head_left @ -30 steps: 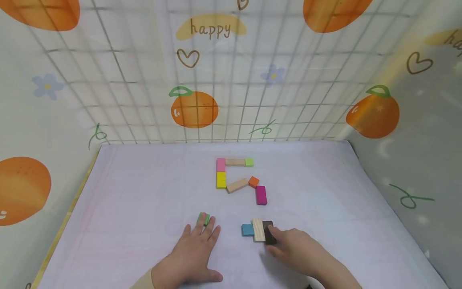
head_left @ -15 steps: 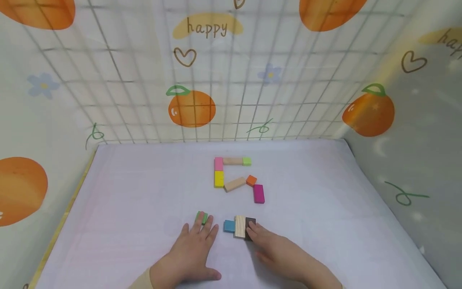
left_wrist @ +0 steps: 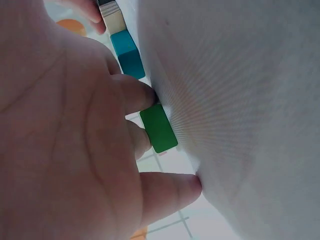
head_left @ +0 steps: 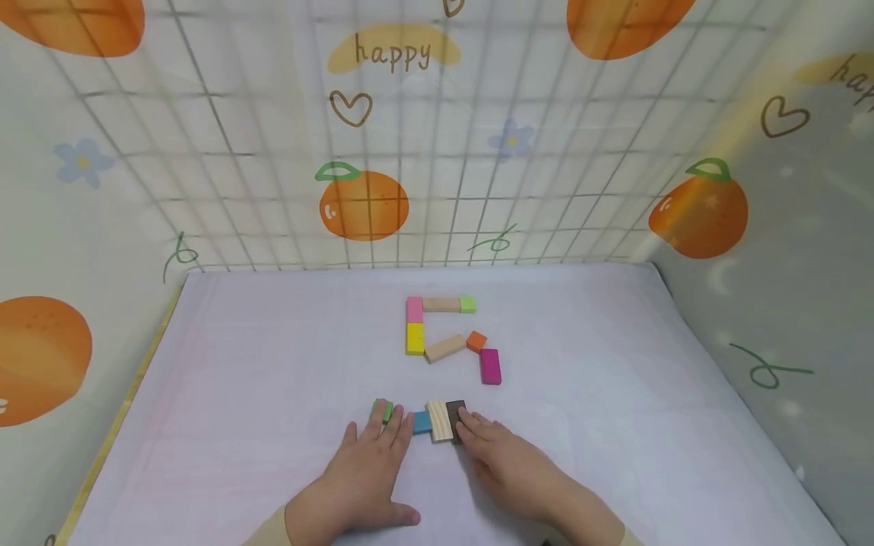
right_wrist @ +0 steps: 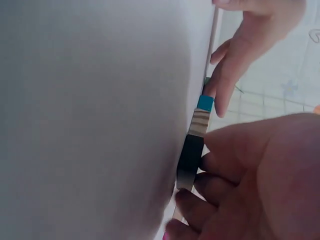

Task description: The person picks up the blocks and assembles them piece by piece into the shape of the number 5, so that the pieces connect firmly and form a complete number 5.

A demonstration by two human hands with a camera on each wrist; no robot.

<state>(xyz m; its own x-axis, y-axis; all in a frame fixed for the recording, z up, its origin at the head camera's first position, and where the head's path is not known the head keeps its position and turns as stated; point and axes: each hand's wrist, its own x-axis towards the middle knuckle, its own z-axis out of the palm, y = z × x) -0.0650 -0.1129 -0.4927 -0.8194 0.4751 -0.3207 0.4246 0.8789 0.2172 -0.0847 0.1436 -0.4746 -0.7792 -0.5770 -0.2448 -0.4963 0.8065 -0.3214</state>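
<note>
My left hand (head_left: 365,478) lies spread, its fingertips resting on and around a green block (head_left: 388,413). That block also shows between the fingers in the left wrist view. Beside the hand a blue block (head_left: 422,423), a striped natural wood block (head_left: 440,422) and a black block (head_left: 456,414) form a row with sides touching. The blue one reaches the left hand's fingers in the head view. My right hand (head_left: 512,462) presses extended fingers against the black block from the right. In the right wrist view its fingers line the black block's (right_wrist: 190,154) side.
Farther back stand touching blocks: pink (head_left: 414,309), yellow (head_left: 415,339), natural wood (head_left: 441,305), light green (head_left: 467,305), slanted wood (head_left: 446,349), orange (head_left: 476,341) and magenta (head_left: 490,366). A white cloth (head_left: 273,341) covers the table, and printed curtains (head_left: 369,136) enclose it.
My right hand has slid the blue, natural wood and black blocks leftward to the left hand's fingers. Its grip on the black block has loosened to extended fingers. The left hand stays put.
</note>
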